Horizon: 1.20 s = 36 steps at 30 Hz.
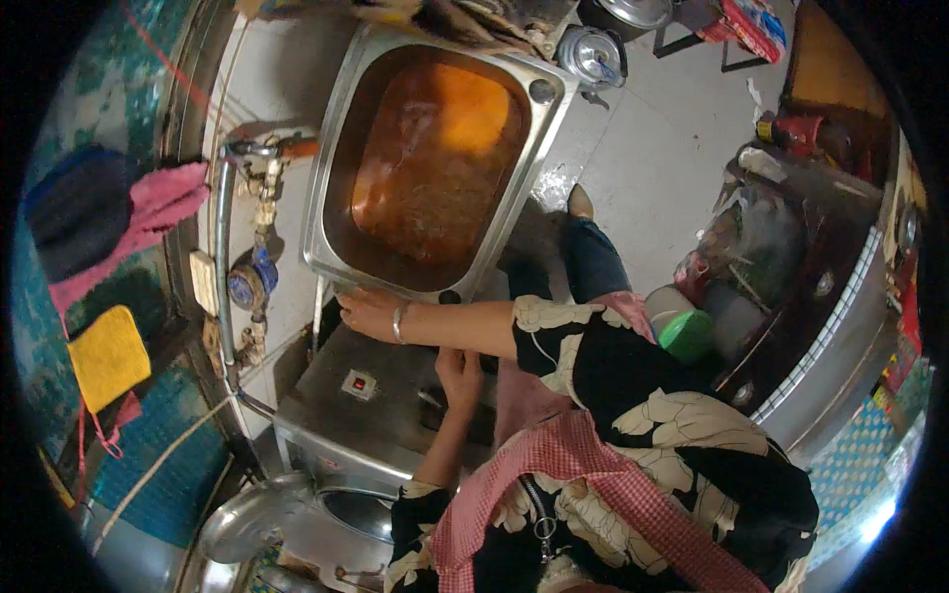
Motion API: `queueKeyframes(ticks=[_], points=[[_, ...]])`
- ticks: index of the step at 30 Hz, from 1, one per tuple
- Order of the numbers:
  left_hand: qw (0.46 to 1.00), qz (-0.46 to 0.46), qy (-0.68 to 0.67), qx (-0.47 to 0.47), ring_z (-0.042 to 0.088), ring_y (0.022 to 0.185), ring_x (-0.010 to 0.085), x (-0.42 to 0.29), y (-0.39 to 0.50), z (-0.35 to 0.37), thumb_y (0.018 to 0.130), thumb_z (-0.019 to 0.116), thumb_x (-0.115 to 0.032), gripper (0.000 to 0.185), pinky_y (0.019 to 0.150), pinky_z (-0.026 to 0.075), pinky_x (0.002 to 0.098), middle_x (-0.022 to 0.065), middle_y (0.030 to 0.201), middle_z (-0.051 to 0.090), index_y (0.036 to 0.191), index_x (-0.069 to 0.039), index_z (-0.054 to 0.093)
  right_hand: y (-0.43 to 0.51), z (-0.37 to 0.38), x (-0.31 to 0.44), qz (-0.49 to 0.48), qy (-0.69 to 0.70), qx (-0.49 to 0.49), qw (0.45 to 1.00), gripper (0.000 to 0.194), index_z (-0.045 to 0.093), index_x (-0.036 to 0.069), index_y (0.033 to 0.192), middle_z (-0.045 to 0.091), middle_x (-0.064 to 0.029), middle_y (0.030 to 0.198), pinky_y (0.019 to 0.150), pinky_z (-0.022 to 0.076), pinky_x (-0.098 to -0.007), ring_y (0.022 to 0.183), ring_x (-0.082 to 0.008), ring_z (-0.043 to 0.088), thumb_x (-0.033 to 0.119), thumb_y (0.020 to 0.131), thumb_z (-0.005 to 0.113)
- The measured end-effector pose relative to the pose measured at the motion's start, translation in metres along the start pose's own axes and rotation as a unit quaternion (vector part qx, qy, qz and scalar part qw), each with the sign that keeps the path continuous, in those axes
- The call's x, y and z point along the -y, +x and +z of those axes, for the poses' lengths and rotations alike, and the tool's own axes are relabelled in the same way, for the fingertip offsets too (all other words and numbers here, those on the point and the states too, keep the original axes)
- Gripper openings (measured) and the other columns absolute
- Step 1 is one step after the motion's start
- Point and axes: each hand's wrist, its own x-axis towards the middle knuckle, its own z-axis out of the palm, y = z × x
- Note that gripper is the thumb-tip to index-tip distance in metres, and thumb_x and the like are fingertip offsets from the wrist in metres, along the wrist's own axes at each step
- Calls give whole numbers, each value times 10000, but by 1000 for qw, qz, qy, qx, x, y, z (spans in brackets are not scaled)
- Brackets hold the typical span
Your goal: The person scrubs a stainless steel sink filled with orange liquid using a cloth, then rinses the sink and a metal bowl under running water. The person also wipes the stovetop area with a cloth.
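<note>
In front of me is a stainless steel sink basin (pixel 315 222) with what looks like orange-brown liquid (pixel 422 193) in it. My right hand (pixel 368 313), with a metal bangle at the wrist, reaches left across to the basin's near corner. Its fingers are bent by the back edge of a stainless steel box (pixel 334 422); I cannot tell what they touch. Below that forearm, my left hand (pixel 460 376) is at the box's dark right part, fingertips hidden behind the right arm. A small switch (pixel 359 385) with a red mark is on the box top.
Pipes with a blue water meter (pixel 252 280) run along the left wall, near hanging cloths (pixel 111 359). A lidded metal pot (pixel 591 58) stands on the tiled floor (pixel 660 148). Plastic bags (pixel 764 230) and a green-lidded tub (pixel 685 335) lie right. Metal pans (pixel 256 519) are lower left.
</note>
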Motion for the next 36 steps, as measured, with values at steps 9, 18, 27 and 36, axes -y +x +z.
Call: queueKeyframes(ticks=[9, 18, 27, 36], points=[[976, 138, 155, -67, 615, 1152, 251, -57, 137, 8, 986, 630, -89, 359, 978, 490, 372, 155, 1260, 650, 1312, 55, 590, -30, -211, -93, 110, -197, -110, 968, 204, 693, 73, 1024, 668, -131, 1124, 843, 555, -446, 1027, -321, 665, 152, 890, 562], [970, 65, 192, 133, 606, 1199, 272, 15, 311, 8, 1001, 589, -157, 440, 999, 495, 353, 148, 1368, 588, 1409, -8, 513, -44, -228, -165, 104, -151, -164, 969, 137, 738, 79, 837, 713, -100, 879, 687, 581, -437, 827, -298, 717, 136, 803, 619], [906, 55, 389, 161, 619, 1151, 284, 10, 341, 3, 980, 600, -161, 415, 964, 501, 371, 154, 1305, 611, 1364, -12, 545, -33, -217, -161, 102, -139, -189, 967, 120, 757, 116, 807, 731, -84, 817, 691, 585, -455, 849, -312, 721, 123, 781, 641], [815, 89, 539, 197, 632, 1102, 296, 7, 349, 17, 958, 612, -164, 391, 930, 507, 390, 161, 1243, 634, 1318, -17, 576, -30, -208, -161, 126, -78, -253, 956, 101, 766, 102, 743, 720, -120, 803, 766, 571, -459, 851, -313, 712, 133, 705, 678]])
